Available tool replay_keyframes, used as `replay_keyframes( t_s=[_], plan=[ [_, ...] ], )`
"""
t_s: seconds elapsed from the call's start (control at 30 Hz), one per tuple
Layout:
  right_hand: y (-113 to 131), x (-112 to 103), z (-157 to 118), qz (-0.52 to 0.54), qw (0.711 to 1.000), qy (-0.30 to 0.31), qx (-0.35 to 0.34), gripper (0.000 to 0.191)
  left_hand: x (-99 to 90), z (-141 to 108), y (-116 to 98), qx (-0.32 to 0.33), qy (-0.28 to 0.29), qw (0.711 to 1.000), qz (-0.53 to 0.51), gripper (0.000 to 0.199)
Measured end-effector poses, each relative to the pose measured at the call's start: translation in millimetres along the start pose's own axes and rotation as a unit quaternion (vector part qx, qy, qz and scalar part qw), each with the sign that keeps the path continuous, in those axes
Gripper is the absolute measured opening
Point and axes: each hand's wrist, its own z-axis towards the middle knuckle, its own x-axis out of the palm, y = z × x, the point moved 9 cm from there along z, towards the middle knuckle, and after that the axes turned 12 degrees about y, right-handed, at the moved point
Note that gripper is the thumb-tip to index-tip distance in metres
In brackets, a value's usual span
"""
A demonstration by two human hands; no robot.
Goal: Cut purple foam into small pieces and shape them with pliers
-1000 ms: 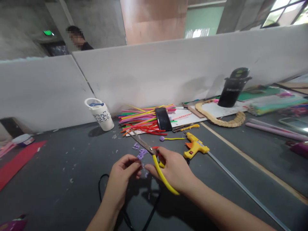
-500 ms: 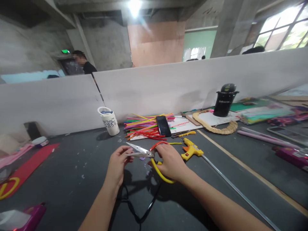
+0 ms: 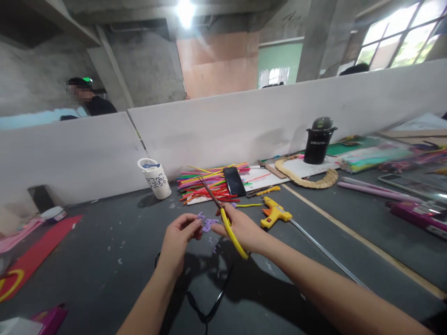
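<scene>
My left hand is closed in a pinch at a small purple piece that pokes out past the fingertips. More purple bits show between my two hands; whether they lie on the table or are held, I cannot tell. My right hand is closed on scissors with yellow handles. Their blades point up and left, nearly together, over the bundle of coloured stems. A yellow glue gun lies just right of my right hand, a clear stick at its back.
A dark phone rests on the coloured stems. Behind the table runs a white partition. A white cup stands left, a black bin right. A black cable lies near me. Beyond the partition is a person.
The scissors have swung from pointing left beside my left hand to pointing up and away, and their blades have closed. Purple pieces now show at my left fingertips. The view has shifted slightly.
</scene>
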Motion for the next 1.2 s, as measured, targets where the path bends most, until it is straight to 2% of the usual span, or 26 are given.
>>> replay_keyframes(
  t_s=[0.13, 0.3, 0.43, 0.47, 0.57, 0.73, 1.0, 1.2],
  plan=[
    [5, 3, 1, 0.003, 0.999, 0.031, -0.008, 0.019, 8.9, 4, -5, 0.000, 0.004, 0.999, -0.035, 0.013],
    [2, 5, -11, -0.021, 0.999, 0.041, -0.009, 0.014, 9.0, -8, 4, -0.023, -0.011, 0.998, -0.065, 0.012],
    [3, 6, -23, -0.070, 0.997, 0.031, -0.006, 0.019, -2.5, -20, 10, -0.022, -0.059, 0.996, -0.066, 0.009],
    [6, 8, -25, -0.119, 0.992, 0.027, -0.011, 0.023, -5.0, -22, 10, -0.013, -0.069, 0.996, -0.061, 0.008],
    [12, 21, -27, -0.197, 0.978, 0.060, -0.028, 0.035, -8.8, -27, 4, 0.025, -0.088, 0.995, -0.050, 0.004],
    [12, 38, -29, -0.231, 0.967, 0.101, -0.038, 0.041, -10.1, -34, 0, 0.049, -0.103, 0.992, -0.046, 0.004],
    [10, 43, -31, -0.279, 0.955, 0.094, -0.039, 0.038, -12.1, -40, -12, 0.060, -0.145, 0.987, 0.037, 0.003],
    [10, 42, -35, -0.292, 0.952, 0.070, -0.052, 0.035, -13.3, -42, -15, 0.059, -0.173, 0.981, 0.057, 0.003]
  ],
)
